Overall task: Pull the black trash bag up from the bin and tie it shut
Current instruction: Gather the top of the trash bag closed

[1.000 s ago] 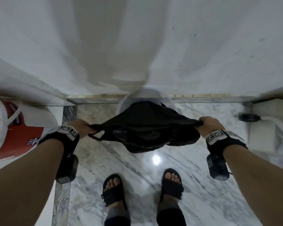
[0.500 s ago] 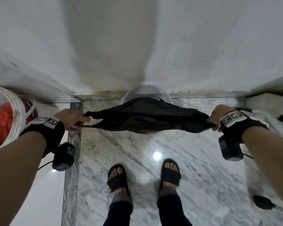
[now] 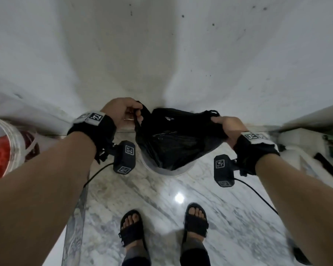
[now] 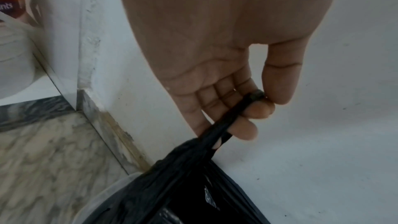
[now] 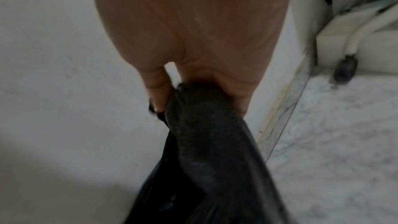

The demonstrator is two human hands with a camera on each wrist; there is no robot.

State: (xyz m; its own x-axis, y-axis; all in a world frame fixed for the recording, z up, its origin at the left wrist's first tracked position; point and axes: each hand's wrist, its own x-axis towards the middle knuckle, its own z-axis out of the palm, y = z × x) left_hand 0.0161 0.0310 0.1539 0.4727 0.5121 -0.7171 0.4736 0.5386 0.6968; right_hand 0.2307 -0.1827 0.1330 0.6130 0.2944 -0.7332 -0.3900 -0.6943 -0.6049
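The black trash bag (image 3: pixel 171 139) hangs lifted above a small white bin (image 3: pixel 169 170) that stands on the floor against the wall. My left hand (image 3: pixel 132 117) pinches the bag's left corner, a twisted strip (image 4: pixel 228 118) held between thumb and fingers (image 4: pixel 260 108). My right hand (image 3: pixel 222 127) grips the bunched right corner (image 5: pixel 193 108) of the bag in a fist. The bag's lower part still sits inside the bin. The bag's mouth sags between the two hands.
A white wall (image 3: pixel 161 54) rises right behind the bin. A clear container with red contents (image 3: pixel 6 146) stands at the left. A white object with a black wheel (image 5: pixel 344 69) is at the right. My sandalled feet (image 3: pixel 133 229) stand on the marble floor.
Both hands have come closer together and higher, toward the wall, still holding the bag's corners. The bag, stretched wide and flat before, now hangs deeper and looser between them.
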